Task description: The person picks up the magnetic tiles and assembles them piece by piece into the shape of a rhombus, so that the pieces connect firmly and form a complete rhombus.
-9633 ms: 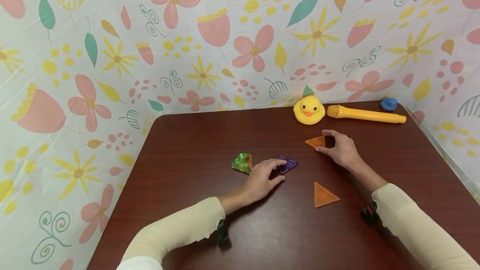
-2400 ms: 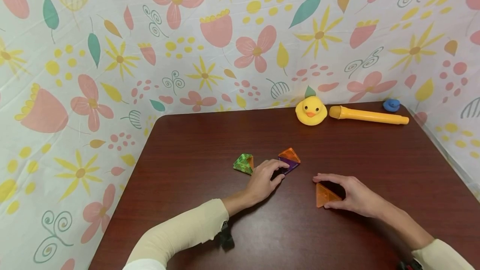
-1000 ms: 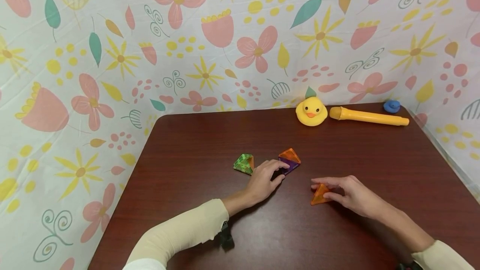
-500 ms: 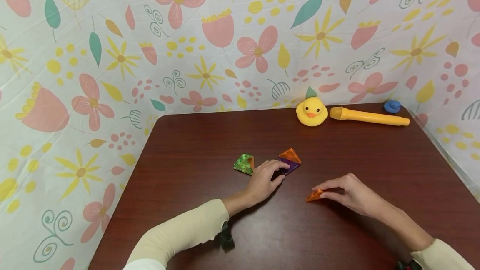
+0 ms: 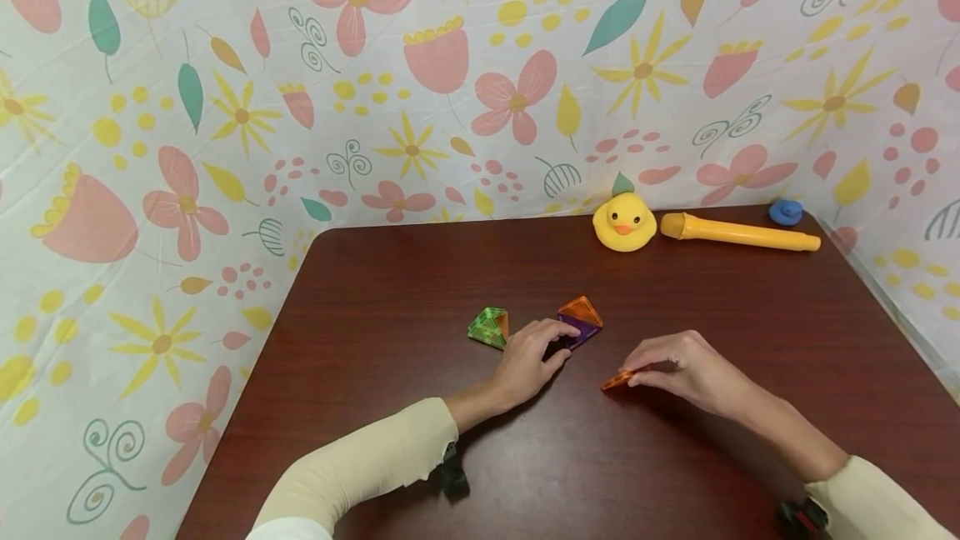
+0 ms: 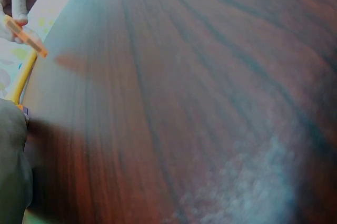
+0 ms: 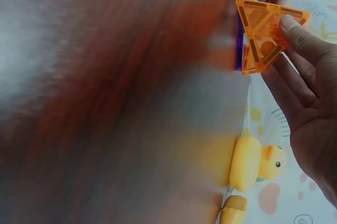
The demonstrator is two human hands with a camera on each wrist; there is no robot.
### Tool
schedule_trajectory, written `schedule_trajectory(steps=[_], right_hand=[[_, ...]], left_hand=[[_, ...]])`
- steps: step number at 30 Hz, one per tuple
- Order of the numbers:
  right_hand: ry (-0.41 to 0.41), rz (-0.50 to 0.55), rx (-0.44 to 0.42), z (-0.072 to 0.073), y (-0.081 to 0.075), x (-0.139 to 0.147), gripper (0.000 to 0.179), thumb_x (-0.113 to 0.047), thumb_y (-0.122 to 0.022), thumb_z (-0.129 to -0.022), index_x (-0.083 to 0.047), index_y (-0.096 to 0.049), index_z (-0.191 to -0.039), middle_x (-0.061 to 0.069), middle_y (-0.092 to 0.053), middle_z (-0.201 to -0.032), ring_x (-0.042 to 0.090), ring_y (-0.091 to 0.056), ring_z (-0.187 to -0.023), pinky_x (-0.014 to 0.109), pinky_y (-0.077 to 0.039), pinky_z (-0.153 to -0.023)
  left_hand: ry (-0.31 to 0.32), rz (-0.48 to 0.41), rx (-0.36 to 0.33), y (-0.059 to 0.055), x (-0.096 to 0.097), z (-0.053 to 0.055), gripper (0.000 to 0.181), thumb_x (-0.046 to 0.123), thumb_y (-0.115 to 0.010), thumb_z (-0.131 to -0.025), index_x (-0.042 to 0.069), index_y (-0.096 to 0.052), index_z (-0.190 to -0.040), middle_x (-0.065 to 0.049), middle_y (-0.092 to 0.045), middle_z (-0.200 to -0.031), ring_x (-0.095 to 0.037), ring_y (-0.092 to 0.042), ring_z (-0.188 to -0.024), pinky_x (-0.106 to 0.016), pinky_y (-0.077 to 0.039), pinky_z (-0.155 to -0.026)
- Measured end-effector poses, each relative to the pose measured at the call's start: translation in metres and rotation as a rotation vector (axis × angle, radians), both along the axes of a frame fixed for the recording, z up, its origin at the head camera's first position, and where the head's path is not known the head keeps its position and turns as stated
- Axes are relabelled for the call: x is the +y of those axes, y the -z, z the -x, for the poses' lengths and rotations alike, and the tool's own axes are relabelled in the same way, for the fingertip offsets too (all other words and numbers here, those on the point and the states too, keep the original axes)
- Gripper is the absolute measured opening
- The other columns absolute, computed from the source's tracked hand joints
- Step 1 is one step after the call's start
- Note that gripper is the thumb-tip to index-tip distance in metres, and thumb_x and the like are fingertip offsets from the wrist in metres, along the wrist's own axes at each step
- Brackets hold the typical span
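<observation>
Your right hand (image 5: 686,365) pinches an orange triangle (image 5: 617,382) above the tabletop (image 5: 375,298), outer tip slanting toward the left edge. Beyond, toward the far edge and slightly left, lies the purple triangle (image 5: 589,332), your left hand (image 5: 528,361) resting loosely on it.

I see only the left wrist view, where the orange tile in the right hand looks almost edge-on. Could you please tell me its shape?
Observer: The right wrist view shows the orange tile in the right hand as roughly triangular.
Operator: Thank you. Is something beside the yellow stick?
Observer: Yes, a yellow duck sits beside its thicker end.
Operator: My view hides what the left hand touches. What is it?
Observer: In the head view, a purple tile.
</observation>
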State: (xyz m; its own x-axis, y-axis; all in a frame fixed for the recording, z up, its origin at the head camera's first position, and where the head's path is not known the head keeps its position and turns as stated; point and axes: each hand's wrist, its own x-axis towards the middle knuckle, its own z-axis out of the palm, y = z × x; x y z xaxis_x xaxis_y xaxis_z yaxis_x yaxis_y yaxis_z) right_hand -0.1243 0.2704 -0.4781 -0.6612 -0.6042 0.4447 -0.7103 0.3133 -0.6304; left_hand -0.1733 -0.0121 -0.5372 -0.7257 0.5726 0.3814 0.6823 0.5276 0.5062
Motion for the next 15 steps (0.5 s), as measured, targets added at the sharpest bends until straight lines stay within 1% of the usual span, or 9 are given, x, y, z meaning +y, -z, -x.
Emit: schedule_trajectory(steps=[7,12,15], right_hand=[[0.022,0.008,0.036,0.012,-0.006,-0.010,0.034,0.009,-0.089,-0.078,-0.016,-0.083,-0.101,-0.005,-0.078,-0.096,0.012,-0.074,-0.084,0.015,-0.057,-0.078],[0.054,0.013,0.043,0.021,-0.008,-0.013,0.034,0.009,-0.089,-0.079,-0.015,-0.084,-0.102,-0.004,-0.077,-0.099,0.011,-0.074,-0.084,0.018,-0.059,-0.077],[0.074,0.009,0.047,0.026,-0.008,-0.015,0.035,0.010,-0.088,-0.080,-0.015,-0.084,-0.104,-0.004,-0.078,-0.100,0.012,-0.075,-0.086,0.018,-0.059,-0.079]], left_hand=[[-0.009,0.014,-0.001,-0.001,0.000,0.000,0.033,0.016,-0.078,-0.100,0.021,-0.071,-0.132,0.005,-0.072,-0.126,-0.007,-0.065,-0.109,-0.019,-0.053,-0.092],[-0.011,0.024,-0.011,-0.002,0.000,0.000,0.033,0.017,-0.077,-0.101,0.021,-0.071,-0.132,0.005,-0.072,-0.126,-0.007,-0.065,-0.109,-0.018,-0.052,-0.091],[-0.013,0.029,-0.010,-0.002,0.000,0.000,0.032,0.018,-0.077,-0.101,0.021,-0.071,-0.132,0.005,-0.071,-0.126,-0.007,-0.064,-0.109,-0.018,-0.052,-0.092]])
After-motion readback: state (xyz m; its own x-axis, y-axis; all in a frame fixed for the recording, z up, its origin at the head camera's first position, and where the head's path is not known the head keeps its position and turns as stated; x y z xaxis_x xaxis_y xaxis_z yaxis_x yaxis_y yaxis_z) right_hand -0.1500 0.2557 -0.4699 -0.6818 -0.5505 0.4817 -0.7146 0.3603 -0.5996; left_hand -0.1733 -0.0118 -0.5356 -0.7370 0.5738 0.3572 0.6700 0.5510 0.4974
